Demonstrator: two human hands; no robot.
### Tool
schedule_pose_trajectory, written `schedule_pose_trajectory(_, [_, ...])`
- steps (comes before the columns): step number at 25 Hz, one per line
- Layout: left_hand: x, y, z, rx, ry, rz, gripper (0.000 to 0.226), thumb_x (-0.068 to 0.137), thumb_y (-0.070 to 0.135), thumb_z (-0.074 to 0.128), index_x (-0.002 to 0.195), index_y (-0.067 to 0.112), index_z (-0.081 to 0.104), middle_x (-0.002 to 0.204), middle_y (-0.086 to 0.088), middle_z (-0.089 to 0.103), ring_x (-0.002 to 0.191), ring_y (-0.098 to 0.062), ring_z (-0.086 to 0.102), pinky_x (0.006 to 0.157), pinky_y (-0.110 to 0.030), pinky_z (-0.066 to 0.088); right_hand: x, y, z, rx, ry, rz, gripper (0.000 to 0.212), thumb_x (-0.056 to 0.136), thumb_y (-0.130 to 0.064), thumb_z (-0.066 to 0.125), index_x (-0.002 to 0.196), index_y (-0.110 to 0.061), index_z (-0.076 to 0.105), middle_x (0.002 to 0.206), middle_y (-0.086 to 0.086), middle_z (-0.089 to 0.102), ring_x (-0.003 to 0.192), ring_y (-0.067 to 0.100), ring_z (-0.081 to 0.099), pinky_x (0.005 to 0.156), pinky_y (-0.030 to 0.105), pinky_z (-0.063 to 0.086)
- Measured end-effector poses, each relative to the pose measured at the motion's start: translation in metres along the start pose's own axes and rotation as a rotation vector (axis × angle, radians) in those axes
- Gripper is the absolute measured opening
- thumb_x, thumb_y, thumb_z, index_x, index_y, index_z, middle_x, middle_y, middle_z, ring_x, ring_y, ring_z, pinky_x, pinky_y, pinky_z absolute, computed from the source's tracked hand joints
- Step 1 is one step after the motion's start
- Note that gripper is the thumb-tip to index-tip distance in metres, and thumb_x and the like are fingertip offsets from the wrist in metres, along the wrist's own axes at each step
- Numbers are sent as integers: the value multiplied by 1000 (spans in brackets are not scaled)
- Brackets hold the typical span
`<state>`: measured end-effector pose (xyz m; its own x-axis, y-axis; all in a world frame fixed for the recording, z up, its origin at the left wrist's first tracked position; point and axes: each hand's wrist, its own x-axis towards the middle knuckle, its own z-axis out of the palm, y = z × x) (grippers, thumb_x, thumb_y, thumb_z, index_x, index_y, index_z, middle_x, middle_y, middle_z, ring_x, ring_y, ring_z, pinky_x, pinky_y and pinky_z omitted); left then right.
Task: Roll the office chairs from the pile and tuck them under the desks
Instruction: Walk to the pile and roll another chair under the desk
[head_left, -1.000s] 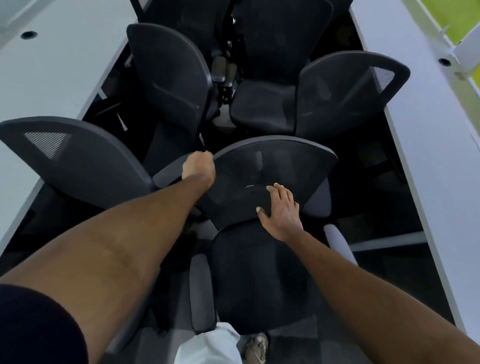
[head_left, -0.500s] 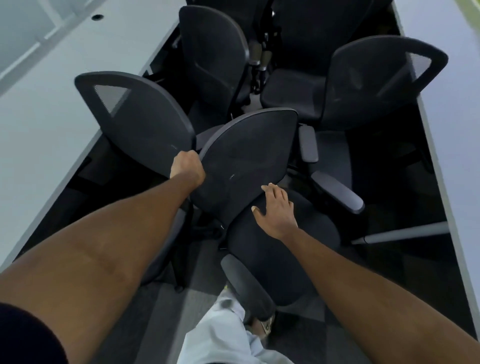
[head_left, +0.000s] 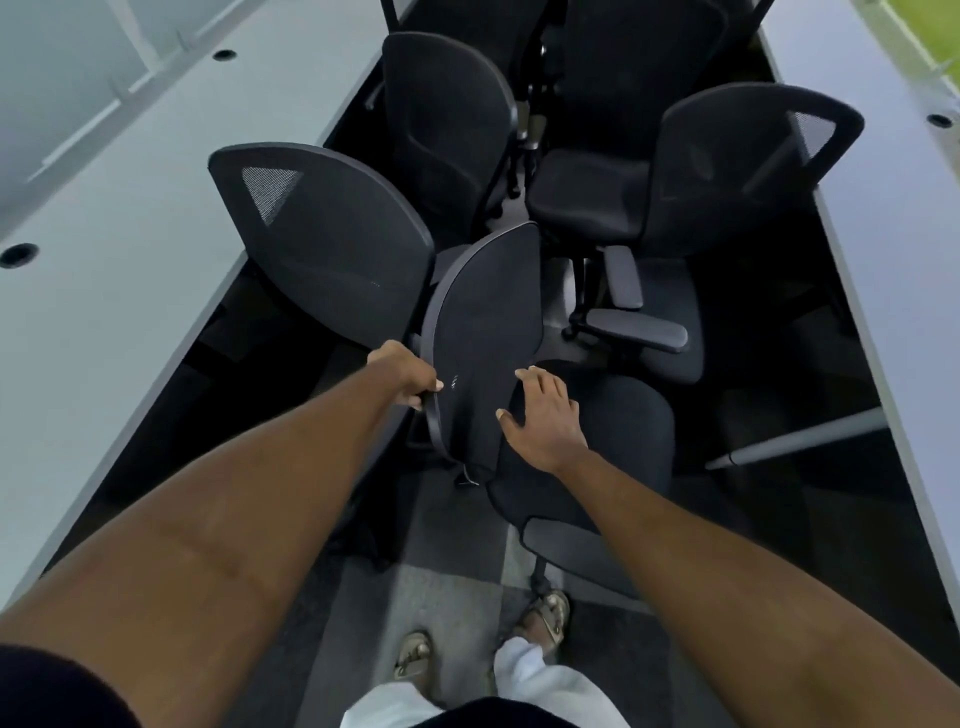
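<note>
- The left hand (head_left: 402, 379) is clamped on the rim of the nearest chair's backrest (head_left: 483, 332), just below the frame's centre, with its fingers curled over the edge.
- The right hand (head_left: 543, 415) lies with its fingers spread and relaxed against the backrest's other side, above the seat (head_left: 623, 431).
- That chair stands in the aisle, with its backrest turned edge-on, just beside a mesh-backed chair (head_left: 327, 244) at centre left.
- A second chair (head_left: 441, 114) crowds the upper middle, and a third chair (head_left: 727, 166) the upper right.
- The left desk (head_left: 130, 218) and the right desk (head_left: 893, 260) run along the frame's edges.
</note>
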<state>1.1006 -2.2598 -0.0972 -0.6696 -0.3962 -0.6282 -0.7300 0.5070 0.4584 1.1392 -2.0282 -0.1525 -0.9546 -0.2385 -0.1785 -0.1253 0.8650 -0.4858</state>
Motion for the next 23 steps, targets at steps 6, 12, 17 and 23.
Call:
schedule_pose_trajectory(6, [-48, -34, 19, 37, -141, 73, 36, 87, 19, 87, 107, -3, 66, 81, -17, 76, 62, -26, 77, 69, -37, 67, -67, -45, 36, 40, 31, 60, 66, 100, -49, 56, 156, -21, 34, 162, 0, 33, 152, 21, 22, 117, 56, 32])
schedule_pose_trajectory(12, [-101, -63, 53, 171, -204, 194, 25, 99, 26, 66, 89, 4, 74, 79, -13, 78, 75, -26, 78, 70, -31, 64, -125, -64, 54, 26, 11, -25, 72, 94, -43, 65, 154, -20, 35, 152, -1, 48, 143, 19, 39, 113, 46, 39])
schedule_pose_trajectory(17, [-101, -82, 46, 249, -225, 353, 46, 93, 45, 54, 102, 5, 75, 103, -10, 78, 93, -32, 75, 81, -35, 60, -144, -52, 42, 7, -32, 128, 75, 83, -24, 73, 148, -23, 35, 119, 7, 66, 106, 30, 63, 87, 44, 54])
schedule_pose_trajectory(23, [-92, -80, 36, 539, 63, 745, 36, 87, 55, 66, 84, 21, 56, 99, -3, 64, 97, -28, 64, 87, -44, 53, -159, -27, 11, -178, -171, 182, 58, 73, -23, 78, 122, -31, 48, 104, 0, 64, 92, 28, 63, 77, 42, 56])
